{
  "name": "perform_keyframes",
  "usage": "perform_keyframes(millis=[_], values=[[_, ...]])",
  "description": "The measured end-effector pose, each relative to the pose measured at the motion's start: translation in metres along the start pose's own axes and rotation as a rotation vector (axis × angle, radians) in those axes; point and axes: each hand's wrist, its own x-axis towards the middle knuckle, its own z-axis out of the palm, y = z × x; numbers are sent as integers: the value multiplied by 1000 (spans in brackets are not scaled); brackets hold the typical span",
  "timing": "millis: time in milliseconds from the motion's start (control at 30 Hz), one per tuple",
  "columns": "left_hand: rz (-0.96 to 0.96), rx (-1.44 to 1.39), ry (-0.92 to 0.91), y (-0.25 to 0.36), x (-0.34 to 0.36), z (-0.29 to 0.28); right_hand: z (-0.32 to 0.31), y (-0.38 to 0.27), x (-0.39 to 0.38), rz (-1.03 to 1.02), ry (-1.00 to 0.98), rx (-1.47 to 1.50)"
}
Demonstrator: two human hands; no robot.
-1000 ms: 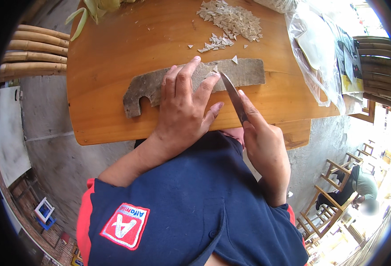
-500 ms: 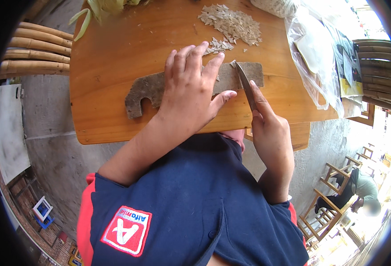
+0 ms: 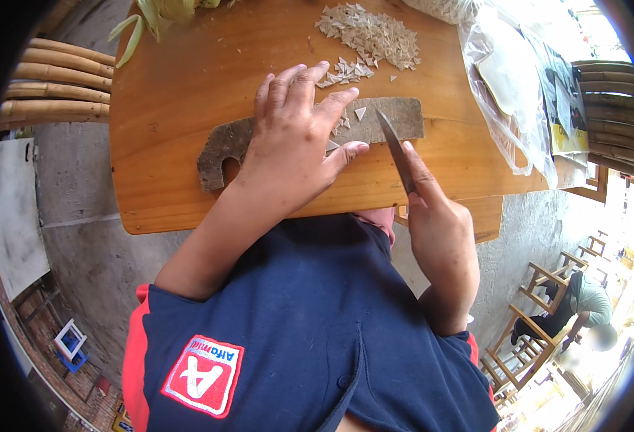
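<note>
My right hand (image 3: 443, 234) is closed round a knife (image 3: 397, 151), its index finger stretched along the back of the blade. The blade's tip lies over the right part of a worn, grey-brown wooden board (image 3: 396, 119). My left hand (image 3: 295, 137) rests over the board's middle with its fingers spread. Beside its thumb a bit of a pale strip shows; the rest is hidden under the palm. One small pale triangular piece (image 3: 360, 113) lies on the board between hand and knife, with a few more near the left fingers. Beyond the fingertips is a small cluster of triangular pieces (image 3: 346, 73).
A larger heap of pale triangles (image 3: 374, 34) lies at the table's far side. Clear plastic bags (image 3: 504, 93) cover the right edge of the wooden table (image 3: 166, 144). Pale green husks (image 3: 159, 18) sit at far left. A person (image 3: 583, 302) bends among wooden stools at lower right.
The knife has drawn back slightly toward me, away from the board's far edge. A loose triangle now shows on the board. My left hand has shifted a little left.
</note>
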Motion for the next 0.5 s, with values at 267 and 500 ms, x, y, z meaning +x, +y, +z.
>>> perform_keyframes(millis=[267,500], values=[[75,86,-20,3,-14,-8,-13,28,30,-288,2,-298],[43,77,-27,4,-19,-6,-32,33,51,-360,-77,-455]])
